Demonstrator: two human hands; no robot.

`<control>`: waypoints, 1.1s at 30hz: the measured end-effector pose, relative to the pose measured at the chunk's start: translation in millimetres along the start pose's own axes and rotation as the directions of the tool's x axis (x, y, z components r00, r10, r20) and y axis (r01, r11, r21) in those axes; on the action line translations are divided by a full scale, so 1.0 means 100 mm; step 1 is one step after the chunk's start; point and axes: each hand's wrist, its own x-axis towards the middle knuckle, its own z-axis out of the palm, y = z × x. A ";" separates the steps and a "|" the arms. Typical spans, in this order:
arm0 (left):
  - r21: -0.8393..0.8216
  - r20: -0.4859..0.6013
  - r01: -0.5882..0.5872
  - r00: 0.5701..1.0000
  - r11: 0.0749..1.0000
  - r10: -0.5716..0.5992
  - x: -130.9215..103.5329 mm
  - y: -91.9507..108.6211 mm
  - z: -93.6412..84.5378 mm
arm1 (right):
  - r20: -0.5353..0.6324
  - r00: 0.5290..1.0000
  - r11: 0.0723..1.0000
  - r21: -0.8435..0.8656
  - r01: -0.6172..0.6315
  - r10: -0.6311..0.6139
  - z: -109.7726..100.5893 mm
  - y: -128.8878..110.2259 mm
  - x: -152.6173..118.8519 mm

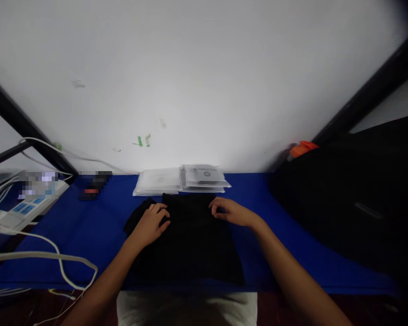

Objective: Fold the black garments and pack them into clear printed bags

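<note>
A black garment [190, 244], dark and with little detail showing, is spread on the blue tabletop in front of me. Over its upper left part rests my left hand [153, 223], fingers spread and lightly bent on the fabric. At the garment's upper right corner is my right hand [231, 212], its fingers and thumb curled together in a pinch on the cloth edge. A bunched black fold sticks out left of my left hand. Whether it is a sleeve or another part I cannot tell.
Two piles of frosted plastic bags [158, 180] lie behind the garment against the white wall [204, 90]. A power strip [27, 208] with white cables [59, 258] is at left, near a dark blurred item [97, 185]. A large black cloth heap [347, 203] and an orange item [303, 148] are at right.
</note>
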 end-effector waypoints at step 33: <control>0.103 0.114 0.044 0.992 0.994 -0.056 -0.24 0.09 -0.50 | -0.099 0.995 0.979 -0.202 -0.002 -0.018 0.24 -0.48 -0.19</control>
